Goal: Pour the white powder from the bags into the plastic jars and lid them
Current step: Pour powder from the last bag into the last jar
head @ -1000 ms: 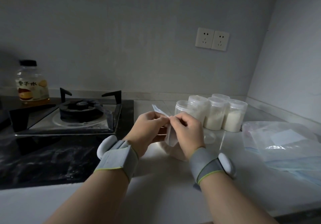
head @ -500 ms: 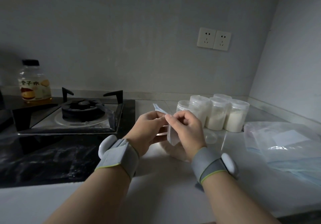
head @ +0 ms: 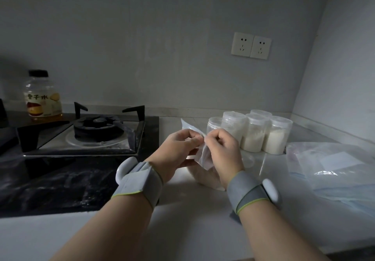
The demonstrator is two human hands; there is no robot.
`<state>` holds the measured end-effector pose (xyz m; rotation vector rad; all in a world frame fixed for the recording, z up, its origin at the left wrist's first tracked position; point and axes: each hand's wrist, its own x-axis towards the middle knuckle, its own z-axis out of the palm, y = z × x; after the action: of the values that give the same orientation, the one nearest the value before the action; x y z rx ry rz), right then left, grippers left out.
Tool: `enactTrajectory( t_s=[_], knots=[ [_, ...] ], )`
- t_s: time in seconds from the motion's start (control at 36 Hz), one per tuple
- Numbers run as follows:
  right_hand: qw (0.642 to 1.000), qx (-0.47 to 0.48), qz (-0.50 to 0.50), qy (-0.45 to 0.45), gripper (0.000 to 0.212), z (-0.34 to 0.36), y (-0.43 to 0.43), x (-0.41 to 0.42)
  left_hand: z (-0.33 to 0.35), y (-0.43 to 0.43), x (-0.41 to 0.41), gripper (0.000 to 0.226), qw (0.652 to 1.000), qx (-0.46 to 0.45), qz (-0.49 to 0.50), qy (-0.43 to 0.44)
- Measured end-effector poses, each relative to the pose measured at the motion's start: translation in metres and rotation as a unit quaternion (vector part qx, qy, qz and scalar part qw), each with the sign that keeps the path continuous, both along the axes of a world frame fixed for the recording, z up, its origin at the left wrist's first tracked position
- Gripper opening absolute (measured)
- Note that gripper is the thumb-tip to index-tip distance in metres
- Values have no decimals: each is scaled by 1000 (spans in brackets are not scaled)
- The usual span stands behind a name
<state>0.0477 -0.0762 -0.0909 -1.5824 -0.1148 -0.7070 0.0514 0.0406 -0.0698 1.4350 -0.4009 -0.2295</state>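
Observation:
A clear plastic bag of white powder (head: 205, 176) stands on the pale counter in the middle of the view. My left hand (head: 178, 151) and my right hand (head: 223, 151) both pinch its top edge, fingertips close together, and a corner of the bag (head: 187, 126) sticks up behind my left hand. Just behind the hands stands an open plastic jar (head: 216, 127) that looks empty. To its right stand several lidded jars (head: 255, 133) partly filled with white powder. A clear round lid (head: 248, 160) lies flat on the counter beside my right hand.
A black gas hob (head: 81, 137) with a burner fills the left side. A labelled bottle (head: 41, 96) stands at its back left. A heap of empty clear bags (head: 334, 165) lies at the right. Walls close the back and right; the counter's front edge (head: 345, 250) is near.
My hands keep their pinch on the bag's top with only small finger shifts. The view has drifted slightly to the left.

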Motion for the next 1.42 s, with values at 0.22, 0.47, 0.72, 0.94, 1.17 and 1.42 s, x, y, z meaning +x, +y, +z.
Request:
enactTrajectory(
  t_s=[0.22, 0.47, 0.72, 0.94, 1.17, 1.42],
  knots=[
    [993, 112, -9, 26, 33, 0, -3, 4, 0, -1, 8, 14, 994, -59, 92, 31],
    [984, 156, -78, 39, 28, 10, -9, -3, 2, 5, 14, 18, 964, -117, 239, 12],
    [984, 126, -125, 0, 28, 9, -9, -2, 2, 7, 18, 19, 948, -128, 293, 8],
    [999, 6, 23, 46, 45, 5, -1, -8, -3, 9, 24, 19, 944, -82, 319, -9],
    [991, -80, 35, 106, 84, -1, 1, -4, -4, 9, 25, 13, 950, -88, 301, -10],
    [987, -150, -29, 54, 9, -6, -2, 6, -1, 5, 19, 15, 960, -101, 262, 18]
  ],
)
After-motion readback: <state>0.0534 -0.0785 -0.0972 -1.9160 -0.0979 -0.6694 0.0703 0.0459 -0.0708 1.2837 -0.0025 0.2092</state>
